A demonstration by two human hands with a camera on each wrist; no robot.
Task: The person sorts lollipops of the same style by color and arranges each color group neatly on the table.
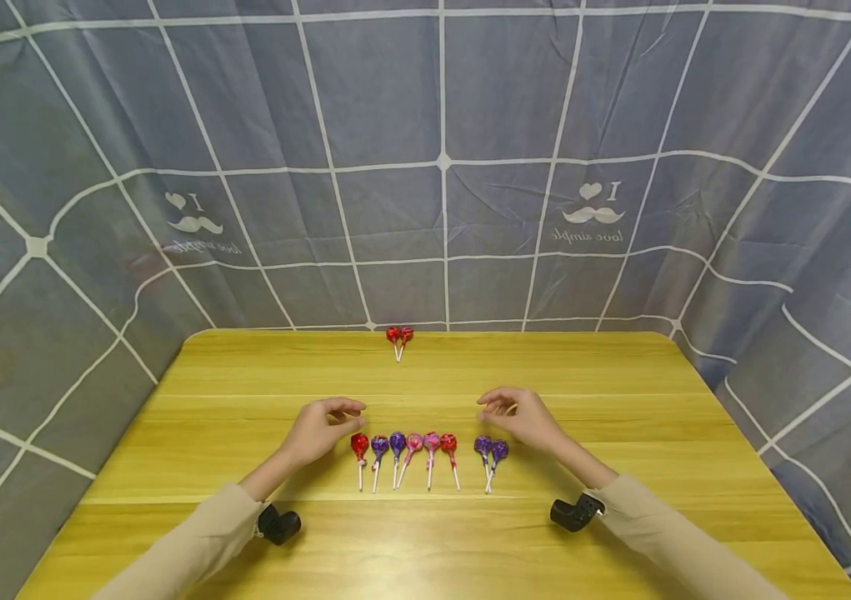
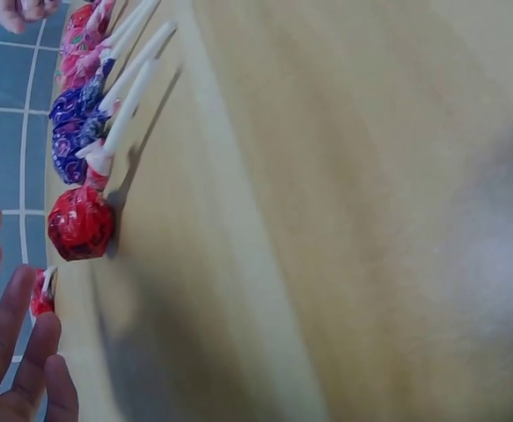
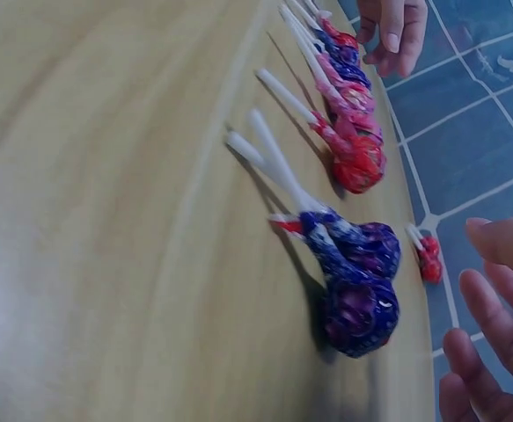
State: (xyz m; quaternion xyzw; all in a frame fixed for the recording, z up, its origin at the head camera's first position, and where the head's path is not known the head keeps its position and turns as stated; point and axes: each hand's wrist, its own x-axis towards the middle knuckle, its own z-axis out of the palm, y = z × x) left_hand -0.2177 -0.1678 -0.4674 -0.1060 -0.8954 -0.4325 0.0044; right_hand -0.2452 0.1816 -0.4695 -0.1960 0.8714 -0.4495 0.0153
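My left hand [image 1: 327,427] hovers over the table with loosely bent fingers and holds nothing. Nearest to it is a red lollipop [image 1: 359,447], at the left end of a row of wrapped lollipops with white sticks toward me. Along the row come two purple ones, two pink lollipops [image 1: 431,442] and another red lollipop [image 1: 449,444]. Past a gap lie two purple lollipops [image 3: 358,308], side by side with sticks crossing. Close by them, my right hand [image 1: 521,417] is raised, its fingers relaxed and nothing between them.
Two red lollipops [image 1: 399,335] lie together at the far edge of the wooden table [image 1: 425,542]. A grey curtain [image 1: 387,92] with white lines hangs behind and around it. Each wrist carries a black camera [image 1: 577,512].
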